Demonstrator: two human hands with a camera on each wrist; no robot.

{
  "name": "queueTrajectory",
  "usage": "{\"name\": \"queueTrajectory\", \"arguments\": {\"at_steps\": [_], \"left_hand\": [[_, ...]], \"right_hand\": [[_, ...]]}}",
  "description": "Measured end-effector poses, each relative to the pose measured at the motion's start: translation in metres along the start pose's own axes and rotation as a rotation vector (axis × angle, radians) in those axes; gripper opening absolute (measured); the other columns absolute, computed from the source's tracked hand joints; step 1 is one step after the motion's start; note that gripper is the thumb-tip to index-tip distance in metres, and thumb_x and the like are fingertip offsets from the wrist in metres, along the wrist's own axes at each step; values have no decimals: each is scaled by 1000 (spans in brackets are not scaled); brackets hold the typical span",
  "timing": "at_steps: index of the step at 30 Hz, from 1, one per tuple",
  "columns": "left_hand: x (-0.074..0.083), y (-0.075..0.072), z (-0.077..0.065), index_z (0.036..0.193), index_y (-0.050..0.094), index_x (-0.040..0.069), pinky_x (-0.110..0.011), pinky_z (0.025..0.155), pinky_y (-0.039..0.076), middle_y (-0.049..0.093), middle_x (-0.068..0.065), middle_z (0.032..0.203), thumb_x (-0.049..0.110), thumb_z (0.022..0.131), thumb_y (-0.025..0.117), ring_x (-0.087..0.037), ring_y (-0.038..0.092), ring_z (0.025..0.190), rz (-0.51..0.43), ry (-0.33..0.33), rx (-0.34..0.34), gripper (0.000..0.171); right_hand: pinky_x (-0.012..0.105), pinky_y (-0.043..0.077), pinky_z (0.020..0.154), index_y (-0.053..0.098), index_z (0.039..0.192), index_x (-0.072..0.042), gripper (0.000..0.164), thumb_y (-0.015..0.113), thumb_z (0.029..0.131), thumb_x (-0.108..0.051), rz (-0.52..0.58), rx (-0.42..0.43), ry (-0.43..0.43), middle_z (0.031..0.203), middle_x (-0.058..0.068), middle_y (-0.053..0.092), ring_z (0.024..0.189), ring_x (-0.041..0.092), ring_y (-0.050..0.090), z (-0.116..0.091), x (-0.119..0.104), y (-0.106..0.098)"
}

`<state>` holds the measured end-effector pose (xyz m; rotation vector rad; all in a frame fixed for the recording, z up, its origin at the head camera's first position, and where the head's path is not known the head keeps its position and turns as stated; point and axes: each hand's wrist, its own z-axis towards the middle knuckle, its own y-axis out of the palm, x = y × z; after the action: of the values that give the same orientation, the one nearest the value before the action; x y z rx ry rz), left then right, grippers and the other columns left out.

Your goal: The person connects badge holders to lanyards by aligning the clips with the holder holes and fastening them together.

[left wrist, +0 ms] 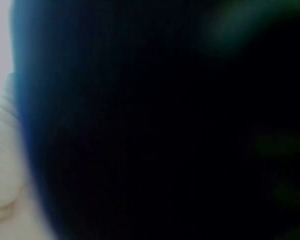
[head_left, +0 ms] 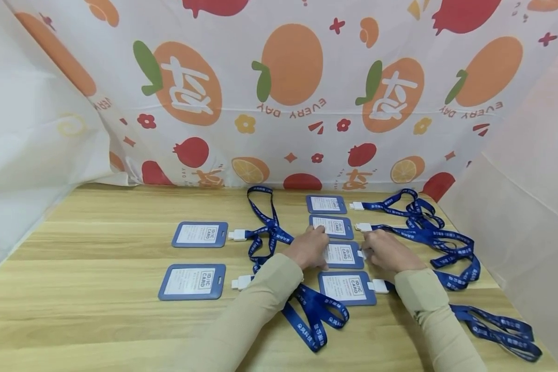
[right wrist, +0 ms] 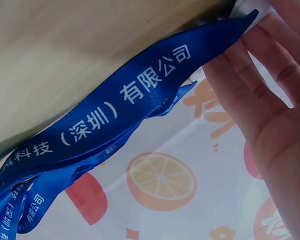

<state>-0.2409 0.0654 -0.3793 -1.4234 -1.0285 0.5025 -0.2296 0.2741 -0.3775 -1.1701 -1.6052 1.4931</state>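
Observation:
In the head view, two columns of blue ID card holders lie on the wooden table. My left hand [head_left: 309, 247] holds the left end of the third card holder [head_left: 344, 254] in the right column, covering that end. From the other side, my right hand [head_left: 391, 250] pinches the white lanyard clip [head_left: 361, 254] right at the holder's slotted end. In the right wrist view, this clip [right wrist: 244, 8] sits at my fingertips, and a blue lanyard strap [right wrist: 135, 92] with white lettering trails away from it. Darkness fills most of the left wrist view.
Two more card holders [head_left: 191, 282] lie at the left, with white clips [head_left: 243, 282] beside their slots. Above the held one are two others [head_left: 326, 204]; one below [head_left: 347, 288] has a clip at its slot. Lanyards [head_left: 446, 242] spread rightward. A fruit-print sheet [head_left: 279, 129] hangs behind.

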Motion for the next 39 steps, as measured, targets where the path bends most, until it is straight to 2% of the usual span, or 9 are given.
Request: {"name": "queueTrajectory", "arguments": {"at_steps": [4, 6, 11, 16, 22, 25, 28, 32, 39], "left_hand": [[-2, -1, -1, 126, 70, 7, -33, 98, 49, 56, -9, 137, 29, 85, 85, -24, 51, 112, 31, 11, -9, 49], [-3, -1, -2, 126, 70, 7, -33, 99, 49, 55, -10, 139, 29, 86, 84, -24, 51, 113, 49, 21, -17, 48], [-4, -1, -3, 127, 70, 7, -32, 98, 49, 55, -11, 138, 31, 88, 81, -24, 50, 111, 79, 54, -27, 47], [-5, -4, -2, 128, 69, 7, -32, 98, 49, 55, -10, 138, 31, 89, 81, -24, 50, 111, 68, 57, -49, 48], [-7, -8, -1, 136, 63, 8, -37, 102, 48, 55, -8, 138, 36, 88, 81, -23, 51, 117, 33, 47, -87, 58], [-7, -11, 0, 141, 60, 9, -38, 104, 47, 54, -9, 141, 37, 90, 78, -24, 50, 119, 27, 57, -84, 61], [-7, -14, 1, 141, 59, 9, -38, 104, 47, 54, -11, 142, 36, 92, 76, -25, 51, 120, 36, 73, -59, 59], [-6, -19, 3, 142, 59, 9, -39, 103, 48, 54, -11, 141, 36, 94, 75, -25, 51, 122, 54, 80, -43, 58], [-6, -23, 9, 141, 61, 9, -39, 100, 50, 57, -10, 138, 35, 94, 74, -24, 54, 121, 71, 86, -24, 55]], "right_hand": [[48, 55, 93, 78, 105, 2, 22, 71, 85, 10, -10, 1, -6, 117, 20, 71, 109, 35, 66, 1, -1, 0], [48, 55, 92, 78, 105, 2, 22, 71, 86, 10, -8, -4, -7, 115, 19, 71, 107, 34, 67, 2, -1, 0], [42, 57, 85, 78, 104, 2, 21, 72, 86, 9, 8, -5, 4, 103, 11, 71, 91, 22, 65, 2, -1, 0], [46, 56, 90, 77, 107, 3, 21, 72, 86, 7, 30, -8, 20, 106, 12, 72, 98, 27, 66, 1, 0, -2], [52, 51, 97, 73, 118, 1, 29, 76, 89, -4, 150, -57, 78, 116, 13, 71, 109, 31, 64, -1, 5, -4], [52, 52, 96, 69, 124, 1, 35, 76, 91, -7, 189, -66, 109, 114, 12, 71, 105, 29, 63, -2, 7, -7], [47, 54, 90, 66, 129, 4, 40, 75, 92, -10, 196, -61, 127, 103, 8, 70, 94, 25, 62, -1, 9, -10], [39, 55, 80, 66, 128, 5, 38, 73, 94, -10, 179, -55, 118, 89, 3, 65, 82, 20, 58, 2, 11, -14], [33, 54, 72, 68, 124, 6, 34, 73, 93, -8, 155, -37, 95, 86, 3, 65, 76, 18, 56, 7, 14, -14]]}}
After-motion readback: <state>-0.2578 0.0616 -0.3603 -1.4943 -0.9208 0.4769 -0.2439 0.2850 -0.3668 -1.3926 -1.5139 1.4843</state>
